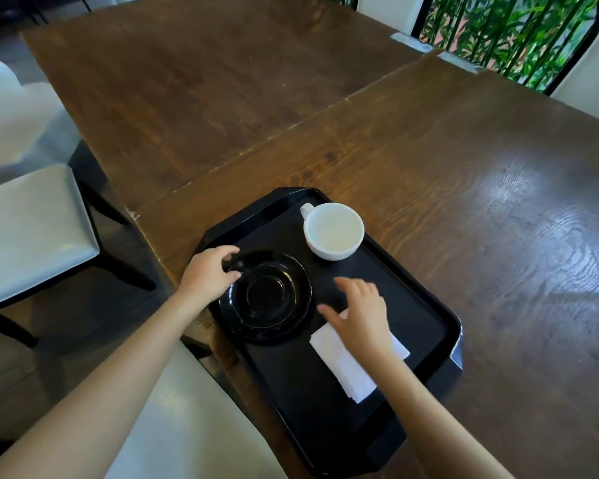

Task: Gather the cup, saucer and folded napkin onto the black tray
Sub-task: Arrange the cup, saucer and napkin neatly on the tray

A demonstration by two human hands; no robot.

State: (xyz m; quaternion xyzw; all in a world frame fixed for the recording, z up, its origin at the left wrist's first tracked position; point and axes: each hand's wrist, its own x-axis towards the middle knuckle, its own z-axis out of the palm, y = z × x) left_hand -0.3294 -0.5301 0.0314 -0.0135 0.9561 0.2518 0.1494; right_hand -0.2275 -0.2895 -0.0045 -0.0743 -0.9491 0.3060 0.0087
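Observation:
A black tray (pixel 422 305) lies on the wooden table near its front edge. A white cup (pixel 333 231) stands upright on the tray's far end. A black saucer (pixel 267 299) rests on the tray's left side, overhanging its left rim. My left hand (pixel 208 273) grips the saucer's left edge. A folded white napkin (pixel 346 366) lies on the tray to the right of the saucer. My right hand (pixel 362 309) hovers over the napkin's far end with fingers spread, holding nothing.
The brown wooden table (pixel 429 160) stretches away and to the right. Chairs with grey seats (pixel 28 229) stand at the left. A pale chair seat (pixel 187 426) is below my arms. Green plants (pixel 498 29) behind a railing at far right.

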